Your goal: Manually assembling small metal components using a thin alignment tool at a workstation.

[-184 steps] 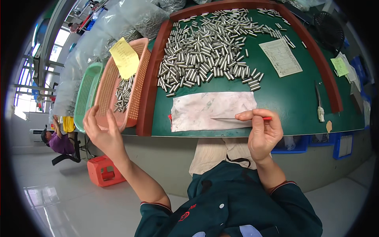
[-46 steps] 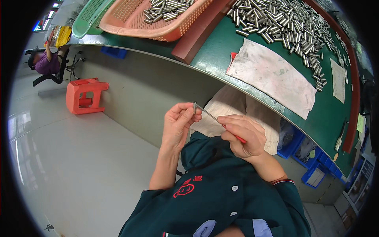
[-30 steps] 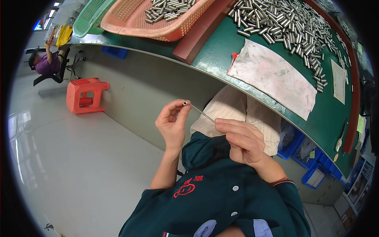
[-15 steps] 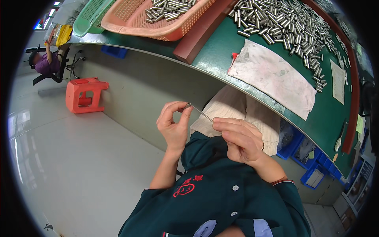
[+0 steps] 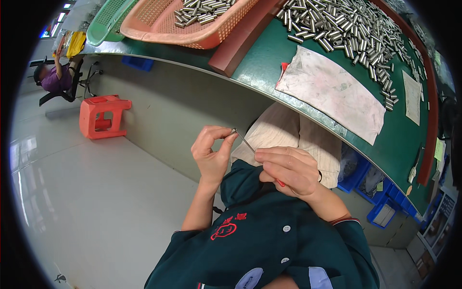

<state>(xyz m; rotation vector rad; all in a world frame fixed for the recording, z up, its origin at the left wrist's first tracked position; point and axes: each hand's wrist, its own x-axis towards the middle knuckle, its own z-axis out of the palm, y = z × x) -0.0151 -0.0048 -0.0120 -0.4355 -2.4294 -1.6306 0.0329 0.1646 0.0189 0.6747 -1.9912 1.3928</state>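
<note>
Above my lap, my left hand (image 5: 211, 150) pinches a small metal piece (image 5: 234, 131) between thumb and forefinger; fingertips hide most of it, so its full shape cannot be told. A thin metal rod (image 5: 246, 143) slants from that piece down to my right hand (image 5: 292, 169), which is closed around its other end. Below my right fingers a bit of red (image 5: 280, 183) peeks out, perhaps the rod's handle. The rod's tip meets the piece, but whether it is inside is too small to tell. On the green table (image 5: 260, 77) lies a stained whitish cloth (image 5: 332, 94).
Many short metal cylinders (image 5: 346, 31) are heaped at the back right. A pink basket (image 5: 202, 41) holds more, beside a green basket (image 5: 103, 24). A brown bar (image 5: 240, 45) divides the table. Blue bins (image 5: 382, 214) stand underneath; a red stool (image 5: 103, 115) and seated person (image 5: 55, 77) are left.
My right hand has moved slightly left and closed more, and less rod shows between the hands. The red bit under it has come into view. My left hand stays nearly in place.
</note>
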